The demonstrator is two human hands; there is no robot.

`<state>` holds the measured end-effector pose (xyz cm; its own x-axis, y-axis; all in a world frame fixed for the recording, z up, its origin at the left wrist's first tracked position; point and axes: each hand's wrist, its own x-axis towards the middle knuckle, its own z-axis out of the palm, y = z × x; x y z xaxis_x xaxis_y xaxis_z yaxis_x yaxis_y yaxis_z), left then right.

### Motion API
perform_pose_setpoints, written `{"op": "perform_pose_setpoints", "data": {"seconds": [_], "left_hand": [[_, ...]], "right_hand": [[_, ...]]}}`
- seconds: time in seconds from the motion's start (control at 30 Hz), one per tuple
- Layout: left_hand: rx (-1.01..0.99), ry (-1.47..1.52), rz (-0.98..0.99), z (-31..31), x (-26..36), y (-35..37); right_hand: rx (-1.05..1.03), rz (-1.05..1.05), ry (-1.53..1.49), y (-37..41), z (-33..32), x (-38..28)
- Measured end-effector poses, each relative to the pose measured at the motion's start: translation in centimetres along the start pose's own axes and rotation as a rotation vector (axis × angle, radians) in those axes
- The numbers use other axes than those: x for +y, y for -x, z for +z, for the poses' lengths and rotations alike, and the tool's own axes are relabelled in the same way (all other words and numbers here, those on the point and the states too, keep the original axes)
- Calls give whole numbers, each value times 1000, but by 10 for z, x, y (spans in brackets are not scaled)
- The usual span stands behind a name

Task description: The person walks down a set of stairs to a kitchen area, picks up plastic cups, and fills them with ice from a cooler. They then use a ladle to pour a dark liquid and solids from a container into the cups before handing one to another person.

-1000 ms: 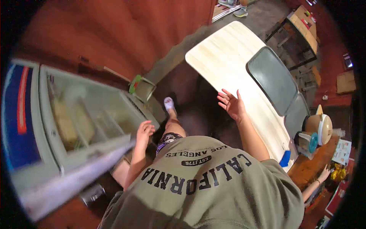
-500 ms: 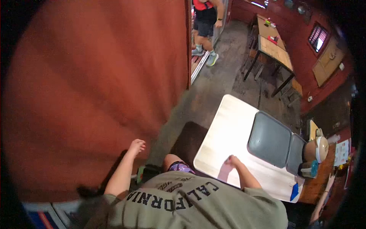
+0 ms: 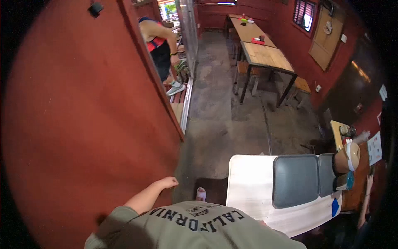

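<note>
My left hand (image 3: 170,182) hangs beside the red wall (image 3: 95,124), at the lower left. Its fingers are curled in and nothing shows in them. Of my right hand (image 3: 263,223) only a sliver of skin appears at the edge of my green shirt (image 3: 199,228), close to the white table (image 3: 251,178); its fingers are hidden. On that table lie a large grey tray (image 3: 295,180) and a second grey tray (image 3: 326,174). A blue piece (image 3: 335,207) rests near the table's right corner.
A person (image 3: 159,50) bends in the doorway at left. Another person's arm (image 3: 367,199) reaches along the wooden counter (image 3: 356,189) at right. A beige lidded container (image 3: 347,158) and a teal-topped container (image 3: 345,181) stand there. Wooden tables (image 3: 269,56) with stools (image 3: 300,86) stand farther ahead.
My view has turned and moved forward. The table now appears lower and squarer to me. My right hand has dropped mostly out of sight. The person in the doorway has bent down.
</note>
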<state>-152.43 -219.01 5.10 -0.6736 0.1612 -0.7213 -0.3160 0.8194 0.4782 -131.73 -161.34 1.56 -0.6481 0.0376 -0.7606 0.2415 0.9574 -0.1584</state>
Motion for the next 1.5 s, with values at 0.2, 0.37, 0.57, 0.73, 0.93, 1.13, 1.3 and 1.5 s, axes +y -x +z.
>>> {"op": "perform_pose_setpoints", "data": {"seconds": [0.2, 0.37, 0.57, 0.73, 0.93, 1.13, 1.3, 1.5], "left_hand": [[151, -207, -73, -115, -56, -124], [149, -288, 31, -172, -13, -243], [-224, -699, 291, -295, 69, -483], [310, -394, 298, -497, 216, -543], [551, -49, 342, -656, 252, -609], [534, 75, -250, -685, 78, -666], [339, 215, -798, -620, -30, -545], [668, 1160, -1069, -517, -61, -515]], "right_hand": [[144, 120, -475, -14, -178, -118], [390, -198, -434, -171, -283, -198], [662, -62, -500, -329, -385, -266], [389, 121, -500, -443, -458, -230], [220, 70, -465, -600, -617, -278], [92, -139, -237, -810, -818, -376], [100, -388, -454, -962, -1024, -509], [86, -581, -278, -1069, -1106, -752]]}}
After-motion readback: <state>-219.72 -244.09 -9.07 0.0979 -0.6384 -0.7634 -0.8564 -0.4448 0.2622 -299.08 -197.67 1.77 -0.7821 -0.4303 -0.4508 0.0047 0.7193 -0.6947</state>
